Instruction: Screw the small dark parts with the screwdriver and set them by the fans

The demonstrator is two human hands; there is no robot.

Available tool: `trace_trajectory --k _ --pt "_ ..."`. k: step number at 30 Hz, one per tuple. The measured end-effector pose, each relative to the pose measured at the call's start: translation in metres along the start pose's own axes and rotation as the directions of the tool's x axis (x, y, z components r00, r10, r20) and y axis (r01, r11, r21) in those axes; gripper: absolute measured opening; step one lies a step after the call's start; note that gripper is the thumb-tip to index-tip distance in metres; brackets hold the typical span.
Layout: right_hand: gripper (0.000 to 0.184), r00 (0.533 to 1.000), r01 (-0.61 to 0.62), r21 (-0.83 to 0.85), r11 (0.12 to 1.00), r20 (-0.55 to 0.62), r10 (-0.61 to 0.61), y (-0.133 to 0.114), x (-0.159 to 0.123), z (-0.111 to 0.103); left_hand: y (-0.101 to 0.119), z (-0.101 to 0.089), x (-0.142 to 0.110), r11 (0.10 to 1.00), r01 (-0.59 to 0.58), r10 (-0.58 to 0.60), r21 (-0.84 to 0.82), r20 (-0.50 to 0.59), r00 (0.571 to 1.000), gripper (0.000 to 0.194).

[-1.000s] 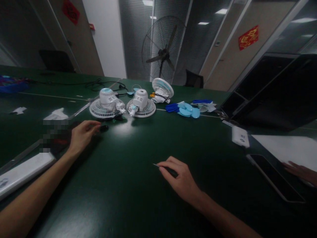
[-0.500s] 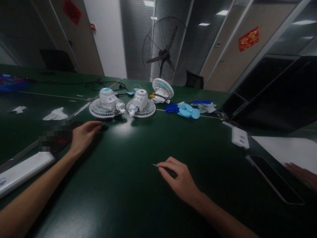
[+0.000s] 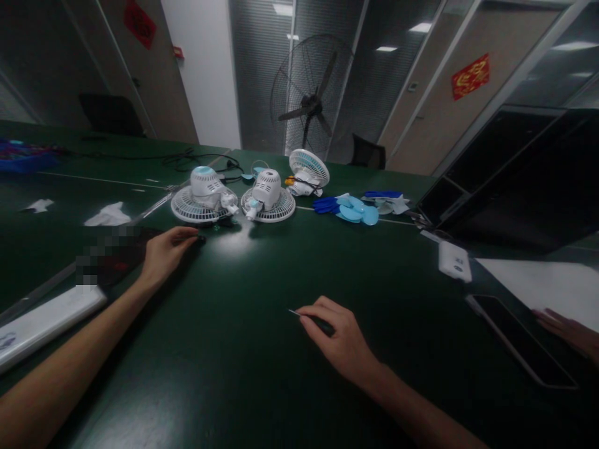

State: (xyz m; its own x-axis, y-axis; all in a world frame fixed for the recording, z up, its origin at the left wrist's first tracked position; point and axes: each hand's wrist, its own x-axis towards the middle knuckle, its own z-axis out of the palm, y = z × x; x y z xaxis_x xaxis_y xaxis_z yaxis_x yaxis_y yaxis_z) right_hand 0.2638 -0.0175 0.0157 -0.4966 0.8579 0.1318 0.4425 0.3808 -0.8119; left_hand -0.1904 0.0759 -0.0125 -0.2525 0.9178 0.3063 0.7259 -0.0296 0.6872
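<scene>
My right hand (image 3: 334,333), above the middle of the green table, is closed around a small screwdriver (image 3: 322,325) with a dark handle; its thin metal shaft points left. Farther out on the left, my left hand (image 3: 166,252) has its fingers pinched together over a small black part (image 3: 201,239), mostly hidden by the fingertips. Just beyond that hand a white fan (image 3: 206,196) lies with its grille down on the table. Next to it a second fan (image 3: 267,196) lies the same way, and a third fan (image 3: 309,173) leans behind them.
Light-blue fan blades (image 3: 358,211) and blue gloves (image 3: 326,204) lie right of the fans. At left is a long white box (image 3: 47,327). Toward the right are a phone-like dark tablet (image 3: 521,340), a white device (image 3: 455,260), a large black screen (image 3: 510,181) and another person's hand (image 3: 568,330).
My left hand has shifted slightly right, and its fingertips now cover more of the small black part. My right hand with the screwdriver has stayed in place.
</scene>
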Motion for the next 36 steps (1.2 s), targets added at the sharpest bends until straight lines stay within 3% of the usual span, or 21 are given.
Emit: trace_trajectory --k 11,16,20,22,25,26,29,36 --pt "0.023 1.0 0.0 -0.025 1.0 0.01 0.001 -0.001 0.001 0.0 0.008 0.002 0.0 0.999 0.022 -0.022 -0.029 0.005 1.0 0.046" --pt "0.022 1.0 0.013 -0.037 0.999 -0.013 -0.014 -0.002 0.001 0.0 0.002 0.0 0.003 0.995 0.024 -0.027 0.097 0.026 0.999 0.052" --pt "0.022 1.0 0.021 -0.034 0.999 -0.017 -0.021 0.0 0.001 0.001 0.017 0.007 -0.004 0.993 -0.047 0.031 0.113 0.139 0.99 0.05" --pt "0.022 1.0 0.019 -0.031 0.999 -0.016 -0.02 0.001 0.001 0.001 0.039 0.017 -0.016 0.993 -0.116 0.103 0.031 0.286 0.953 0.046" --pt "0.022 0.999 0.037 -0.057 0.998 -0.024 -0.039 0.0 0.0 0.0 0.08 0.037 -0.044 0.963 -0.231 0.271 -0.142 0.505 0.819 0.033" --pt "0.022 0.998 0.049 -0.074 0.996 -0.025 -0.051 0.0 0.0 0.0 0.093 0.044 -0.054 0.944 -0.26 0.33 -0.204 0.554 0.764 0.029" --pt "0.023 0.996 0.082 -0.127 0.988 -0.014 -0.084 -0.002 -0.002 0.001 0.119 0.058 -0.082 0.887 -0.315 0.461 -0.338 0.6 0.654 0.02" --pt "0.025 0.991 0.123 -0.223 0.967 0.069 -0.111 -0.005 -0.002 0.006 0.133 0.064 -0.106 0.836 -0.37 0.548 -0.405 0.621 0.56 0.017"
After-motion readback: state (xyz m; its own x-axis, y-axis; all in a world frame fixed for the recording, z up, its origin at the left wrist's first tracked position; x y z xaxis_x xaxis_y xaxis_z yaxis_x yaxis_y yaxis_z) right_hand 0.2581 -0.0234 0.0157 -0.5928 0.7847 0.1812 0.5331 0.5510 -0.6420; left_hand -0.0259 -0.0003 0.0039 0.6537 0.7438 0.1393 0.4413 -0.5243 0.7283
